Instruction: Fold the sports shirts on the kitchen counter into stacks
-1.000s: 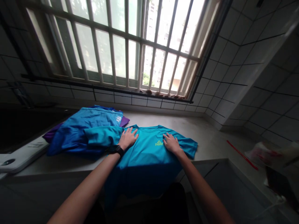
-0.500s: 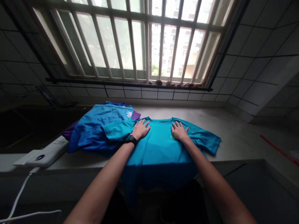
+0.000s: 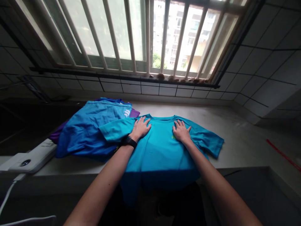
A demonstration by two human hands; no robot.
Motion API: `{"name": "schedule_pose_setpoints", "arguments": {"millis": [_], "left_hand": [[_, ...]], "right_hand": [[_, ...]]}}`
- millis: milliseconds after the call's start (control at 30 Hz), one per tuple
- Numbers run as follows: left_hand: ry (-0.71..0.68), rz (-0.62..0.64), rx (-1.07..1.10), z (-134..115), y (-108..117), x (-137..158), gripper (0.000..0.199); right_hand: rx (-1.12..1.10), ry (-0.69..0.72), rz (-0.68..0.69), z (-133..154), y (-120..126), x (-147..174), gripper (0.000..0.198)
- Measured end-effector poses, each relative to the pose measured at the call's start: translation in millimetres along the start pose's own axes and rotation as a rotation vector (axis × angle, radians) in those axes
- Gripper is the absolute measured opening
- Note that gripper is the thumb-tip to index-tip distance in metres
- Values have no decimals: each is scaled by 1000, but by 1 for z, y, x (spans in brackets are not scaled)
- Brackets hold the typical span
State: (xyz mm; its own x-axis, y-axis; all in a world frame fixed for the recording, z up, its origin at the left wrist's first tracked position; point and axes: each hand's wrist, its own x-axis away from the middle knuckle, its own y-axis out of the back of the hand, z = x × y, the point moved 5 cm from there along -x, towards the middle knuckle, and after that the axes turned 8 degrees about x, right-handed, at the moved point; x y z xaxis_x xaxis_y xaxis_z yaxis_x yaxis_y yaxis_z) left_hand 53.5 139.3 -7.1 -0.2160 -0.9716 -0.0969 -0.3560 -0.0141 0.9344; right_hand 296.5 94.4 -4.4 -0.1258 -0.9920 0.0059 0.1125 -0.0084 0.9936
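A teal T-shirt (image 3: 160, 150) lies spread on the counter, its collar toward the window and its lower part hanging over the front edge. My left hand (image 3: 140, 128), with a black watch (image 3: 130, 142) on the wrist, rests flat on the shirt's left shoulder, fingers spread. On the right shoulder, beside a small yellow-green mark, my right hand (image 3: 181, 130) is pressed flat with its fingers apart. The shirt's left sleeve overlaps a heap of blue and purple clothes (image 3: 87, 128). Its right sleeve reaches out across the counter.
At the left, a white power bank (image 3: 33, 158) with a white cable (image 3: 9, 193) sits by the counter's front edge. A red strip (image 3: 283, 155) lies at the right. Behind the pale counter (image 3: 235, 131) is a barred window (image 3: 136, 37), with small brownish lumps along its sill.
The camera view has shifted slightly closer and lower. Both hands stay flat on the T-shirt in nearly the same places, and the shirt looks unmoved.
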Motion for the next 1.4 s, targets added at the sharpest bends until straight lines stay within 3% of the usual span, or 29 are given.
{"name": "schedule_pose_setpoints", "arguments": {"millis": [833,1100,1233,1400], "left_hand": [[-29,-103,101,-4,12,-5,42],[-19,-109,-9,-2,6,-13,43],[-71,-55,-76,-9,8,-11,43],[-252,-39,-28,-25,4,22,42]], "right_hand": [[74,-26,31,-1,1,-10,62],[72,-21,15,-2,0,-11,61],[55,-9,13,-1,2,-10,60],[5,0,8,-4,1,-9,60]]}}
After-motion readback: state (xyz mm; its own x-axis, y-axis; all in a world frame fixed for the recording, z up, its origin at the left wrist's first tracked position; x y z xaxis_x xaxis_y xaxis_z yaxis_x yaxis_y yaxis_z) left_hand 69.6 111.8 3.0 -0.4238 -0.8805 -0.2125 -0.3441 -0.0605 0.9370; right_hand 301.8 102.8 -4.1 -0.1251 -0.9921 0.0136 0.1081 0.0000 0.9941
